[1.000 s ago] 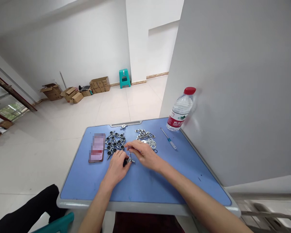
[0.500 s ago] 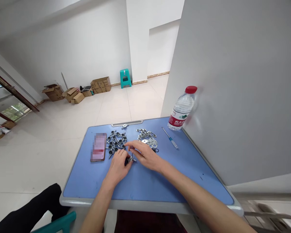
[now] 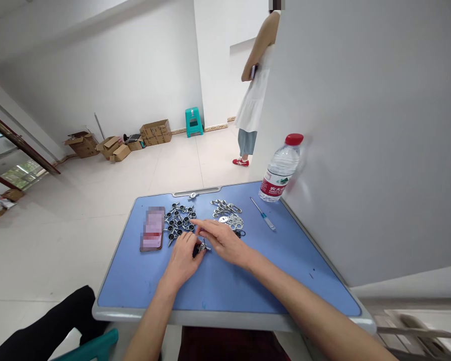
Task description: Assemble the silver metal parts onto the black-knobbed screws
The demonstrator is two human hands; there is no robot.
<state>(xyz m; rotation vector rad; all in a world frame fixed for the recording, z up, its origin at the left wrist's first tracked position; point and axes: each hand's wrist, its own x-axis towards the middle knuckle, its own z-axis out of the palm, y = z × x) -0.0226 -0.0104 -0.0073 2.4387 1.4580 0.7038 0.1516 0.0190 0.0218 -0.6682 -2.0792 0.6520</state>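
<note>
My left hand presses a small metal fitting with a dark part against the blue tabletop; its fingers are closed round it. Just above, my right hand is bent over a thin metal rod that stands up from the fitting, the thumb and fingers drawn together at its top. The rod's upper end is hidden by the fingers. Left of my hands lies a cluster of metal fittings with black round centres. Beyond my right hand are flat metal plates, silver lever-shaped parts and black rings.
A phone lies at the table's left. A screwdriver and a water bottle are at the right, by a grey partition. One metal piece sits at the far edge. A person stands beyond the table.
A person has come into view behind the partition. My right hand's fingers have shifted slightly left over the rod; my left hand keeps its place on the fitting.
</note>
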